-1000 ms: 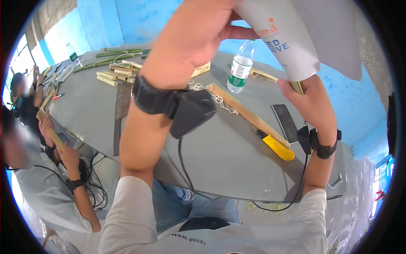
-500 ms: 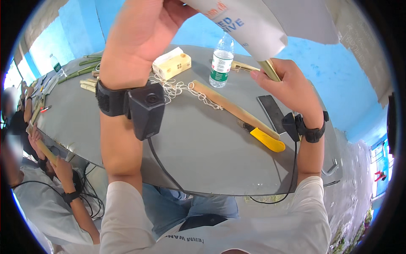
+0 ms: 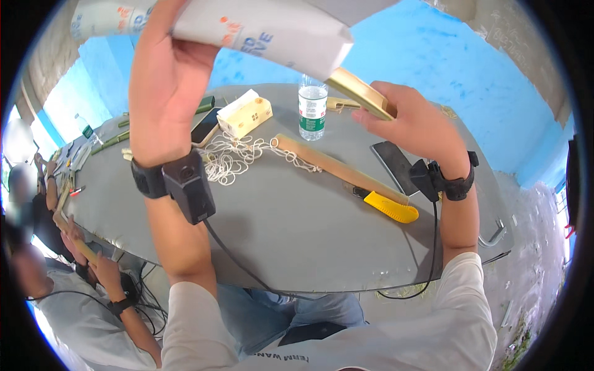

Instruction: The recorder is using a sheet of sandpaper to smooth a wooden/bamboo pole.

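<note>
A white paper sheet (image 3: 266, 40) printed in orange and blue is folded lengthwise around a split bamboo strip (image 3: 357, 90) near the upper edge. My left hand (image 3: 176, 93) is closed on the sheet from below, its fingertips partly hidden behind the paper. Out of the sheet's right end sticks the hollow bamboo strip, and my right hand (image 3: 411, 120) grips that bare end between thumb and fingers. Both hands are raised above the grey table (image 3: 278, 229). Below them lie a long bamboo slat (image 3: 340, 167) and a yellow utility knife (image 3: 391, 207) touching its near end.
White string (image 3: 232, 154) lies tangled beside a tissue box (image 3: 245, 114). A water bottle (image 3: 312, 111) stands behind the slat. Phones lie at right (image 3: 395, 167) and by the box (image 3: 204, 127). At left, a co-worker's hands (image 3: 105, 272) hold bamboo. Cables hang from my wrist cameras.
The sheet has shifted left and slightly lower, with its long left part now in view. My left hand has moved left with it; my right hand still grips the bamboo end.
</note>
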Available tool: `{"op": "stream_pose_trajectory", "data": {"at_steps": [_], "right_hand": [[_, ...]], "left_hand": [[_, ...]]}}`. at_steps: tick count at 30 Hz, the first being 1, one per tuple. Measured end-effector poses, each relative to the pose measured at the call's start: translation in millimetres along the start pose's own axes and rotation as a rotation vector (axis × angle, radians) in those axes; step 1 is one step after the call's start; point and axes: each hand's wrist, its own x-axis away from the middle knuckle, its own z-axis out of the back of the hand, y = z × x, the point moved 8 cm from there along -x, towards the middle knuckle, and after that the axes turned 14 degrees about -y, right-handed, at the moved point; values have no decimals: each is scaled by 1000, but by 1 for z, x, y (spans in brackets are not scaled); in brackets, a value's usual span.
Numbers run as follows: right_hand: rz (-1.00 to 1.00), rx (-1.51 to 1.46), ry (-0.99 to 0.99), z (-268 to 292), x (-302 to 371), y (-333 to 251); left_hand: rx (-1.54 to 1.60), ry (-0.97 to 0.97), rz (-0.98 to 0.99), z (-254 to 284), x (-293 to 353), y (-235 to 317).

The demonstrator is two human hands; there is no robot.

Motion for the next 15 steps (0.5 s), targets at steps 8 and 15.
{"op": "stream_pose_trajectory", "data": {"at_steps": [8,15], "right_hand": [[-10,-27,-57,-4,-10,10],[-92,111,49,-11,5,-24]], "left_hand": [[117,8,91,20,-4,-7],[203,66,120,-39,1,-16]]}}
